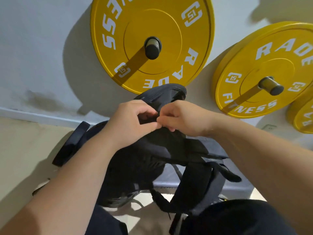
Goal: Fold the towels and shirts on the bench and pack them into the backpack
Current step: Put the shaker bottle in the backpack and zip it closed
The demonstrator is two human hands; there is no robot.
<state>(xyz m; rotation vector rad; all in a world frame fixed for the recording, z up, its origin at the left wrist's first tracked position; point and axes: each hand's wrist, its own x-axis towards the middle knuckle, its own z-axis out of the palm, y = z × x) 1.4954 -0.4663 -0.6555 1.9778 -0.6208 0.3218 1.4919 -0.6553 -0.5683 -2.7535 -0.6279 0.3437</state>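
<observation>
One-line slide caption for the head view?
Left hand and right hand pinch the top of a dark backpack; yellow weight plates behind.

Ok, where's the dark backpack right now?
In the head view, the dark fabric backpack sits centre frame on the grey bench, below a yellow weight plate; left hand and right hand pinch its top.

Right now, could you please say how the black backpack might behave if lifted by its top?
Probably floppy: the backpack bunches where the left hand and right hand pinch it. Its shoulder straps hang loose, so they would likely dangle or snag.
</observation>
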